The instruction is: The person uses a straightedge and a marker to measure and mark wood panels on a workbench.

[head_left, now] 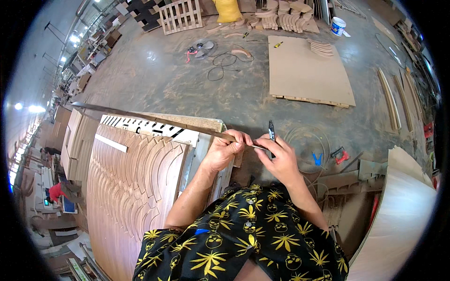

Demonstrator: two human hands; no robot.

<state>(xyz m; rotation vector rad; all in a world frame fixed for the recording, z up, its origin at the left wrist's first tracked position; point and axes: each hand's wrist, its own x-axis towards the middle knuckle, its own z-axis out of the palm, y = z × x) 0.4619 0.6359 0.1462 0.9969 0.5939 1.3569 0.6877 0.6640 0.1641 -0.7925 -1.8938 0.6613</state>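
Note:
My left hand (224, 153) is closed around the near end of a long, thin wooden strip (159, 119). The strip reaches away to the far left, above the stack of boards. Between the fingers of my right hand (284, 160), a black marker (271, 130) stands nearly upright. The right fingertips meet the strip's end, close to the left fingers. Something thin and light-coloured shows under the right fingers, too small to name. Below the strip, a wood-grain panel (126, 192) carries rows of curved cut pieces, with a white strip (111, 143) lying on it.
A large brown board (307, 70) lies on the floor ahead, bearing curved pieces (321, 48). Cables (225, 61) and a fan-like item (204, 48) are left of it. At right are a pale sheet (398, 220), blue clamp (317, 159) and red-handled tool (342, 157). A person (57, 192) is far left.

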